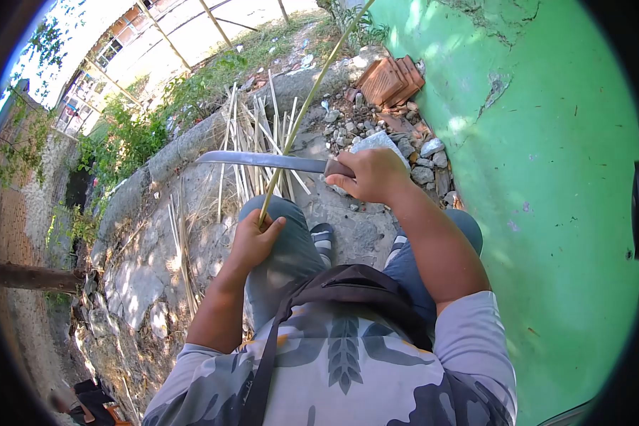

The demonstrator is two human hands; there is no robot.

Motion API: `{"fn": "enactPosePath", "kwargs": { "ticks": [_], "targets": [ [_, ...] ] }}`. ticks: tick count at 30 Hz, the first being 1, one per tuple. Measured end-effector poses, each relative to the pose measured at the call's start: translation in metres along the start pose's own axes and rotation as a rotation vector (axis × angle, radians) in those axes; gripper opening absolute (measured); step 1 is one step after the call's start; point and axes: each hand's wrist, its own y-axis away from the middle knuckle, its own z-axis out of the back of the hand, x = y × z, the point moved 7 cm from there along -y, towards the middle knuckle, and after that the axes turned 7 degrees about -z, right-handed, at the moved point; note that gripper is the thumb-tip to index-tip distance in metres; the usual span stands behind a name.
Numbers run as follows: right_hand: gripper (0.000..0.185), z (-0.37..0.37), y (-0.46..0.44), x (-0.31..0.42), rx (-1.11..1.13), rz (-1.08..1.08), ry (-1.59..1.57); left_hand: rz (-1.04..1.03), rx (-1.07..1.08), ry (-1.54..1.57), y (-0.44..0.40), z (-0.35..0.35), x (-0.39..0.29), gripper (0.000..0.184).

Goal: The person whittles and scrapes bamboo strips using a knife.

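Note:
A long thin yellow-green strip [311,94] runs from my left knee up past the top edge of the view. Its lower end is held by my left hand [255,240], which rests at the knee. My right hand [374,175] is wrapped round the dark handle of a long knife [263,159]. The blade points left, lies level across the strip, and appears to touch it. Beyond the blade, a pile of pale split strips [236,135] lies on the ground, with more thin strips [182,245] to the left.
A green wall [547,184] rises along the right. Beside it are stacked orange tiles [390,82], loose stones [432,148] and a pale block [380,143]. A low stone ledge [184,149] curves along the left, with plants behind. A dark pole [35,277] juts in from the left.

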Motion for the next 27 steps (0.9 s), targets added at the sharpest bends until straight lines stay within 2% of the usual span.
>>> {"fn": "enactPosePath", "kwargs": {
  "ticks": [4,7,10,13,16,19,24,27],
  "targets": [
    [0.052,0.004,-0.006,-0.029,0.076,-0.212,-0.051,-0.020,-0.012,-0.117,0.005,0.001,-0.016,0.043],
    [0.049,0.005,-0.008,-0.039,0.017,-0.239,0.027,-0.030,0.005,-0.161,0.006,0.001,-0.021,0.045],
    [0.051,-0.006,0.002,-0.022,0.051,-0.078,0.014,-0.053,0.036,-0.187,0.003,0.000,-0.021,0.044],
    [0.051,-0.005,0.003,-0.012,0.059,-0.043,-0.026,-0.023,0.065,-0.110,0.001,0.001,-0.018,0.043],
    [0.049,-0.003,-0.005,-0.032,-0.021,-0.157,-0.139,0.002,0.048,-0.037,0.005,0.002,-0.010,0.042],
    [0.051,-0.008,-0.011,-0.043,-0.024,-0.213,-0.095,-0.018,0.028,-0.055,0.006,0.003,-0.016,0.041],
    [0.042,-0.014,0.002,0.001,0.019,0.035,-0.075,0.032,0.050,-0.013,0.008,0.002,-0.018,0.037],
    [0.042,-0.020,-0.004,-0.011,0.035,-0.027,-0.194,-0.001,0.055,0.018,0.007,0.004,-0.017,0.036]
  ]
}}
